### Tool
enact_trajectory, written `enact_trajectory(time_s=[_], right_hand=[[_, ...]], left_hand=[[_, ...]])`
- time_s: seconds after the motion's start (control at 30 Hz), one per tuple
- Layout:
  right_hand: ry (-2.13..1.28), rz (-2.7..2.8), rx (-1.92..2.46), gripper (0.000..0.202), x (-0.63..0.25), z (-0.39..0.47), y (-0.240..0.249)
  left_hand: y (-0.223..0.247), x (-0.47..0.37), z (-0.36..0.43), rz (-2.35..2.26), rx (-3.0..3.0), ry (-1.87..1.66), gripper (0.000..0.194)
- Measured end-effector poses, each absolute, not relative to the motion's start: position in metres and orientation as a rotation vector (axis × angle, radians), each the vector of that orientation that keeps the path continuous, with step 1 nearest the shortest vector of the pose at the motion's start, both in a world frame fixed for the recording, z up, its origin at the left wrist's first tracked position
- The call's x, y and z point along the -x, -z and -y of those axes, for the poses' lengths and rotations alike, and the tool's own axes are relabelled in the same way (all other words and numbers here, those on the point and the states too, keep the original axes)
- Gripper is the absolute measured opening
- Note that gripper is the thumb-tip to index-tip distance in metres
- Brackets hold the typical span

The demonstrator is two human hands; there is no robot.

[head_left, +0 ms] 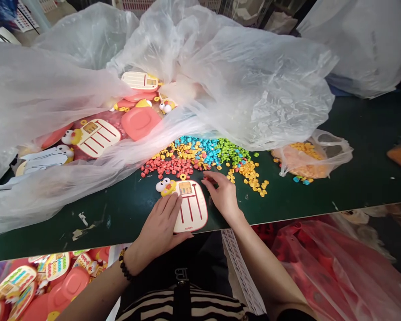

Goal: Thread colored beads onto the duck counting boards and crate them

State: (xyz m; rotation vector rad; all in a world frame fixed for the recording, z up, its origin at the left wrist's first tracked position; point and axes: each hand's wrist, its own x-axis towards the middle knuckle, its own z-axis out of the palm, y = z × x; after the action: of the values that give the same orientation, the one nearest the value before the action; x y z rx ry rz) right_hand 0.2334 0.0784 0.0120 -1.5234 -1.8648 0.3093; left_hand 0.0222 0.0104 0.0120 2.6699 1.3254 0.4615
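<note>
A cream sliding toy board (198, 209) with a red rim, slots and a yellow duck head with bulging eyes lies at the table's front edge. My left hand (163, 218) holds it by its left side, fingers over the face and thumb along the lower edge. Just off its upper right corner, my right hand (223, 194) is closed in a pinch on a small red bead (206, 178), mostly hidden by the fingertips. Behind the board spread loose red beads (173, 167), blue beads (205, 149), green beads (232, 151) and yellow beads (250, 174).
A large clear plastic bag (220, 67) with more boards (98, 137) covers the back of the dark green table (364, 178). To the right sits a small bag of yellow beads (304, 160). Below left are boards with coloured beads (57, 266); below right, red plastic sheeting (327, 263).
</note>
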Motion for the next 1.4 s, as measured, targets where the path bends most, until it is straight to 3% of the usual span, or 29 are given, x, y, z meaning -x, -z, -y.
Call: enact_trajectory(time_s=[0.43,0.6,0.73,0.9,1.1,1.23,1.4], right_hand=[[0.073,2.246,1.482,0.037,-0.205,-0.027,-0.006],[-0.006,2.265,1.351,0.041,-0.188,0.0,-0.007],[-0.315,2.176,1.261,0.038,-0.198,-0.033,-0.018],[-0.224,2.145,1.488,0.021,-0.21,-0.105,-0.019],[-0.331,2.033,1.498,0.015,-0.212,-0.115,-0.011],[-0.537,1.894,1.342,0.017,-0.221,-0.091,-0.013],[-0.221,2.069,1.419,0.027,-0.217,-0.072,-0.009]], left_hand=[[0.001,-0.029,0.002,-1.565,-2.602,-0.763,0.089],[0.003,-0.029,0.0,-1.534,-2.615,-0.822,0.071],[0.004,-0.025,0.001,-1.462,-2.605,-0.869,0.064],[-0.001,-0.018,0.005,-1.406,-2.611,-0.858,0.058],[-0.008,-0.02,-0.005,-1.333,-2.764,-0.549,0.092],[0.0,-0.022,-0.014,-1.27,-2.834,-0.565,0.099],[0.008,-0.024,-0.012,-1.259,-2.785,-0.656,0.101]])
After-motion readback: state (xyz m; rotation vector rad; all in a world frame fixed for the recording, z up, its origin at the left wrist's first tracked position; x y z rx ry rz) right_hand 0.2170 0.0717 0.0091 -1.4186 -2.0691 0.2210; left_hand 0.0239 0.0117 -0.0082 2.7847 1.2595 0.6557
